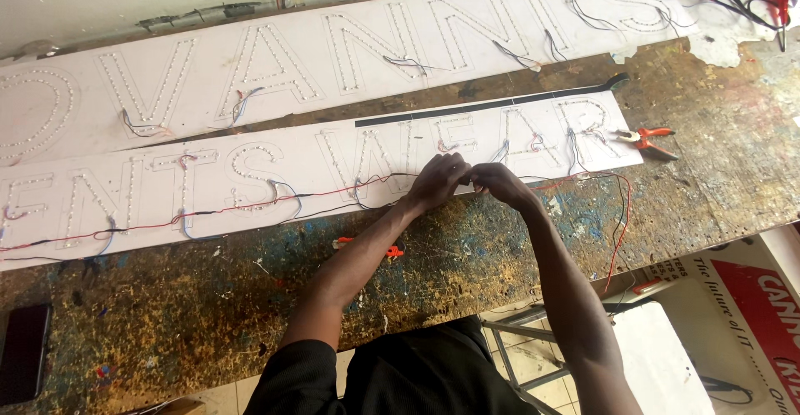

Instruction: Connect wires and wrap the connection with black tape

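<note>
Black short sleeve [293, 363], black garment, bare forearms

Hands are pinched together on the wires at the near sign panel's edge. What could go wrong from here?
1. The left hand and right hand work the red wire tight; a tug might pull it loose from the white sign panel.
2. The slack wire loop hangs over the workbench edge and may snag a forearm.
3. The orange pliers lie near the panel's right end, where a sweeping elbow might knock them.
</note>
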